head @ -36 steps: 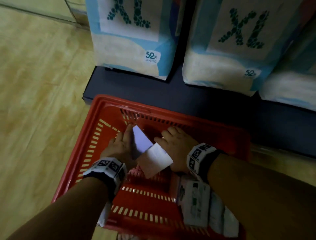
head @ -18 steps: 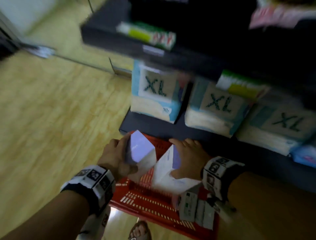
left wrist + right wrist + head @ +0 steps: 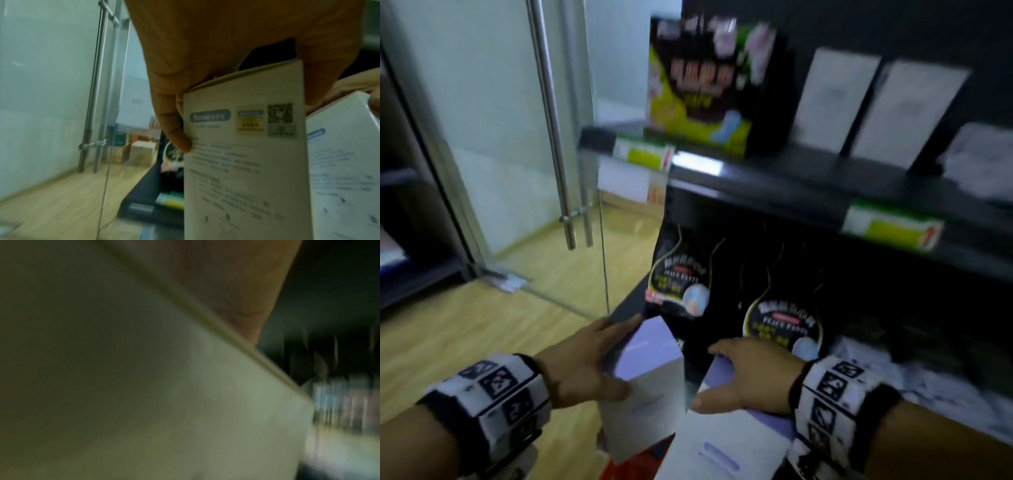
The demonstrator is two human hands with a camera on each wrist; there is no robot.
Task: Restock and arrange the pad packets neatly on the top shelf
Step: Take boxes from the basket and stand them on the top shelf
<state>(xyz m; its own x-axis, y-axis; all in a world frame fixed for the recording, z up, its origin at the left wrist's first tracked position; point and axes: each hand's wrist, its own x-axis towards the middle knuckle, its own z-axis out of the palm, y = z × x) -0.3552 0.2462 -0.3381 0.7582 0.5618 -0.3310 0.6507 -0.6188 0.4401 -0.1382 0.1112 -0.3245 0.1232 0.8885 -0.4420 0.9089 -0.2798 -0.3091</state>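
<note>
Left of the dark shelf unit [image 3: 808, 192]: glass door [image 3: 493, 137] with steel pull bars [image 3: 551, 130], wooden floor [image 3: 482, 325] below it.
Left hand [image 3: 582, 366]: closed round a white-and-lilac pad box [image 3: 643, 383]; thumb on the near face, fingers wrapped along the far side. In the left wrist view a fingertip [image 3: 183, 144] is seen pressed on the printed back panel of that box [image 3: 244, 154], beside a QR code.
Left box position: held in the air in front of the shelf unit's lower bay, tilted, lilac end toward the shelves.
Right hand [image 3: 753, 373]: laid over the top of a second pad box [image 3: 726, 442], thumb down the near side, box gripped. Right wrist view is blurred; only a pale box face [image 3: 164, 386] and a bit of hand are made out.
Right box position: just beside the left box, apart from it, also in front of the lower bay.
Basket [image 3: 633, 466]: a red corner is seen below the two boxes.
Lower bay: black packets with round labels [image 3: 780, 318].
Upper level of the shelf unit: dark-and-green packet [image 3: 709, 85] at the left end, two white boxes [image 3: 876, 102] standing upright to its right, green price tags [image 3: 890, 229] on the shelf edges.
</note>
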